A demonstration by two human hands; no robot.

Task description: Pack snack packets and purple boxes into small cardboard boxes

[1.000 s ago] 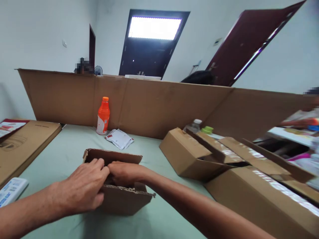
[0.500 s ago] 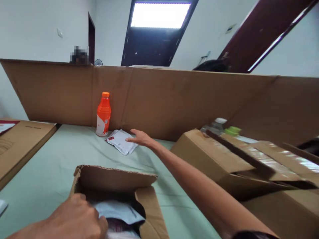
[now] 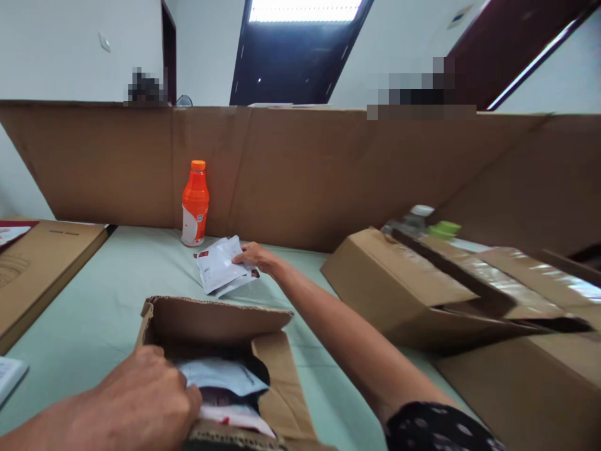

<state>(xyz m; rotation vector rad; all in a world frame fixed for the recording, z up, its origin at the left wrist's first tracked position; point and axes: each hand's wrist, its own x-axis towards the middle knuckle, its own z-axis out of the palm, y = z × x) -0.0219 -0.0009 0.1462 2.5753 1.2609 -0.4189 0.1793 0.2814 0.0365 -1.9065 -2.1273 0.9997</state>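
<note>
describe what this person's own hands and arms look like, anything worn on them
The left hand and right hand are ungloved; no ring or watch shows. The right arm has a dark sleeve with pale spots. The left arm shows no sleeve before the picture's edge.

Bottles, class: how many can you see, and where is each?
2: an orange bottle upright before the cardboard panel, left of centre; a white-capped clear bottle, partly hidden behind the right-hand boxes. The green lid there may belong to another.
</note>
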